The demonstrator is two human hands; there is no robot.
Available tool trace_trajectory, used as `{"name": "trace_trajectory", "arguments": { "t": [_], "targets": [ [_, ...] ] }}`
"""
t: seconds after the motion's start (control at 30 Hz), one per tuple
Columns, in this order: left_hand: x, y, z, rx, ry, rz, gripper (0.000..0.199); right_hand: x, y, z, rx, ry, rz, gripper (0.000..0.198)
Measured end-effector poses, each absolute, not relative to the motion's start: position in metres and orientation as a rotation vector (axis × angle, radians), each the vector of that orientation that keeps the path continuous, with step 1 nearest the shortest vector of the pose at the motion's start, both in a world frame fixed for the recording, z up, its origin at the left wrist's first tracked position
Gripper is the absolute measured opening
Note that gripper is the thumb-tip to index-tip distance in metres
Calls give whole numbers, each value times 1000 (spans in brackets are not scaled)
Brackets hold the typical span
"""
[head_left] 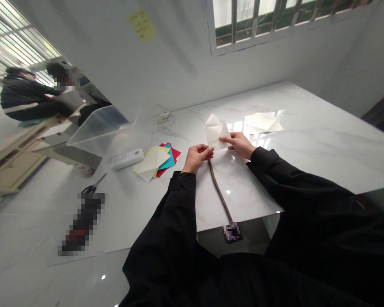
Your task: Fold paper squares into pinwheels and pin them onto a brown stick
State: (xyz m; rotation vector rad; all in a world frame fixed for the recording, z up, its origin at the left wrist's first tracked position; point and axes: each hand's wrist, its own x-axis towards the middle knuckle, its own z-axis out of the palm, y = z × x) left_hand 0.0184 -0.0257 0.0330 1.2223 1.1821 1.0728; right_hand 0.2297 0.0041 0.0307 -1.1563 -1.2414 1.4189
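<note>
A folded sheet of white paper is held up over the table between my two hands. My left hand pinches its lower left corner with closed fingers. On the right edge, my right hand grips the sheet, thumb laid on its front and fingers behind. Creases run across the paper's pointed upper part. Below my left hand a brown cord stretches down past the table edge to a small blurred-out item. Whether the cord touches my left hand I cannot tell.
More creased white paper lies at the right. To the left are coloured paper sheets, a white oblong device, a clear plastic bin, scissors and a blurred-out dark item. Two people sit at the far left.
</note>
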Motion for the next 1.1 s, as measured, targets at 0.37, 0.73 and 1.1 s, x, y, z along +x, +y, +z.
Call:
{"name": "trace_trajectory", "arguments": {
  "t": [0.37, 0.73, 1.1],
  "targets": [
    [18, -22, 38, 1148, 1032, 1306, 71, 233, 1, 34, -1072, -1458, 1627, 45],
    [17, -22, 42, 1137, 1049, 1340, 50, 233, -2, 37, -1059, -1526, 1668, 42],
    [23, -30, 49, 1196, 1024, 1258, 52, 231, -5, 38, -1017, -1606, 1617, 40]
  ]
}}
